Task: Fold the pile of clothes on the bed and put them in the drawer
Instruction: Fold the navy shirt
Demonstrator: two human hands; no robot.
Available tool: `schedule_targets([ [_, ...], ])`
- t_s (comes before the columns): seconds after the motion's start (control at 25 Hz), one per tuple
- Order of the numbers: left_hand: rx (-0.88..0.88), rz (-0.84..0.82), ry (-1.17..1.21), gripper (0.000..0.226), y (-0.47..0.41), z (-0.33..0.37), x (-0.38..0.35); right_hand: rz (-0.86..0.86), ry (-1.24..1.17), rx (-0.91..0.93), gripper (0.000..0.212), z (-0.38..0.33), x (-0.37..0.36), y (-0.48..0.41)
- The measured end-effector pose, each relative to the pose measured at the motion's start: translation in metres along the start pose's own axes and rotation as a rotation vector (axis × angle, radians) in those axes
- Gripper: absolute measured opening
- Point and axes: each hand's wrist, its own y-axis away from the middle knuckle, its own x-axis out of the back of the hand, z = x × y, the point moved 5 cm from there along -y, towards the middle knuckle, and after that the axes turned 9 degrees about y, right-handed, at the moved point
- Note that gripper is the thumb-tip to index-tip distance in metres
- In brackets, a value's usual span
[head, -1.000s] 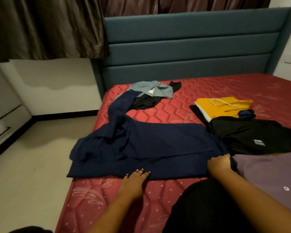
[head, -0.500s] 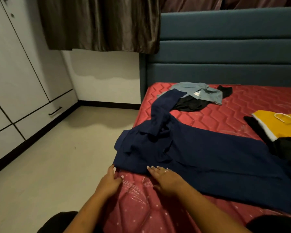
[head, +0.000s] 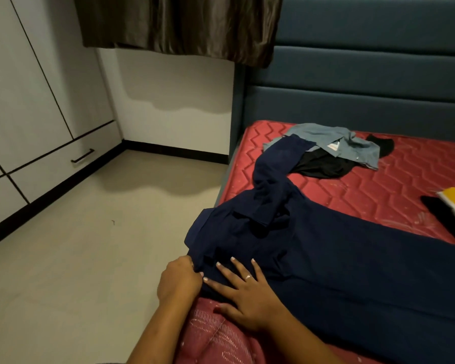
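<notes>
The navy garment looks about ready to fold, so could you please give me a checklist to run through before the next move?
1. Left hand grips the navy garment at its near corner: ok.
2. Right hand lies flat on the cloth, fingers spread: ok.
3. Cloth smoothed flat: not ok, it is bunched just beyond the hands.
4. Sleeve free of other clothes: not ok, its end overlaps the light blue garment.
5. Garment wholly on the mattress: not ok, its left edge seems to overhang.
6. Drawer open: not ok, shut.
</notes>
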Motion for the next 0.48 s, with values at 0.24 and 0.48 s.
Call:
schedule_targets([
  [0.24, -0.121, 0.123, -0.314, 0.032, 0.025, 0.013, 0.004, -0.032, -0.044, 0.027, 0.051, -0.006, 0.010, 0.016],
  [0.48, -0.650, 0.068, -0.430, 0.043, 0.046, 0.045, -0.030, 0.298, -0.220, -0.207, 0.036, 0.048, 0.059, -0.009],
])
